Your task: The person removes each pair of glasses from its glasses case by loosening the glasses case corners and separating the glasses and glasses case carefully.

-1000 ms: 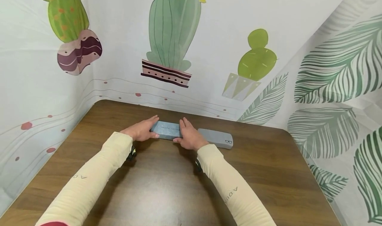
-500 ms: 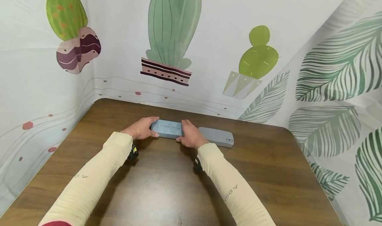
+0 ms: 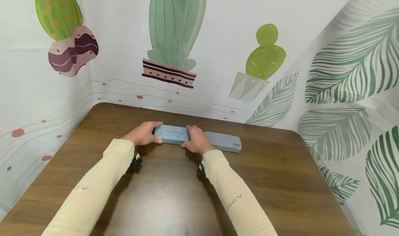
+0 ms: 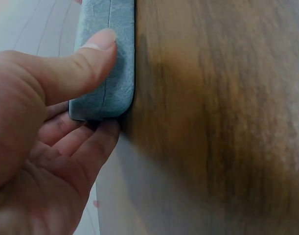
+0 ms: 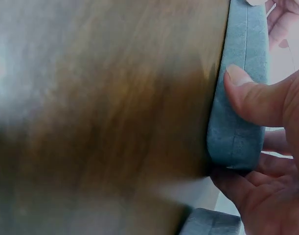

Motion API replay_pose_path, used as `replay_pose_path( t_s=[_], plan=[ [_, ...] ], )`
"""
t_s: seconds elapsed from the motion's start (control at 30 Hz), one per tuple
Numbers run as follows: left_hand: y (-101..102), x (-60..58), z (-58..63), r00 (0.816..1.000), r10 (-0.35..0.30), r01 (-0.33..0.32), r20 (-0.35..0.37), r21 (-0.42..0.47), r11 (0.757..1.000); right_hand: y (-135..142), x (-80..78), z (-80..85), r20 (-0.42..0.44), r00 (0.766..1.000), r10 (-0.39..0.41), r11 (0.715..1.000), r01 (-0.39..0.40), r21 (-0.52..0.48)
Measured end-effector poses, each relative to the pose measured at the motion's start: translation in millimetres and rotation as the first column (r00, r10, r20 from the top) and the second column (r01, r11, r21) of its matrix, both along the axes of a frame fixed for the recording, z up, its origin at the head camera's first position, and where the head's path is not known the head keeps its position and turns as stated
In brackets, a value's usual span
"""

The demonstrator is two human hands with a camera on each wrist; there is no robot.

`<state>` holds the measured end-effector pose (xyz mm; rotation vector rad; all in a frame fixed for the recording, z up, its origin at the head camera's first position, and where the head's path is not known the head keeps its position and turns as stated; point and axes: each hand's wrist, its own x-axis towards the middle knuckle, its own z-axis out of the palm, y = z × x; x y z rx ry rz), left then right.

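A blue glasses case [image 3: 171, 133] with small dark lettering on top lies on the wooden table, near its far edge. My left hand [image 3: 144, 133] grips the left end. In the left wrist view its thumb presses the seamed front side of the blue case [image 4: 117, 90], and the fingers bend around the end. At the other end my right hand [image 3: 197, 139] holds on, thumb on the front of the blue case [image 5: 236, 142] and fingers curled behind and around the corner. Just right of that hand lies a grey glasses case [image 3: 225, 141], marked with a spectacles drawing.
Behind the wooden table [image 3: 168, 180] hangs a white cloth [image 3: 218, 49] printed with cacti and leaves. It comes close to the far and left table edges. The grey case sits in line with the blue one, and its end shows low in the right wrist view.
The fingers of both hands, straighter a second ago, now bend more around the ends of the blue case. The head view has shifted slightly. The grey case stays put on the table.
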<state>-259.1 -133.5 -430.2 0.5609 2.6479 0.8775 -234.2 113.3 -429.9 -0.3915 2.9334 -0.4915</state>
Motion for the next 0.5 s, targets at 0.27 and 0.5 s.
replay_pose_path(
  t_s=[0.27, 0.5],
  plan=[
    [-2.0, -1.7, 0.1, 1.0, -0.008, 0.008, -0.01, -0.02, 1.0, -3.2, -0.2, -1.3, -0.008, 1.0, -0.023, 0.999, 0.023, -0.045],
    [-0.8, -3.9, 3.8, 0.999, -0.027, 0.027, -0.024, -0.024, 0.999, -2.4, -0.4, -0.6, 0.005, 0.999, -0.053, 0.995, 0.053, -0.085]
  ],
)
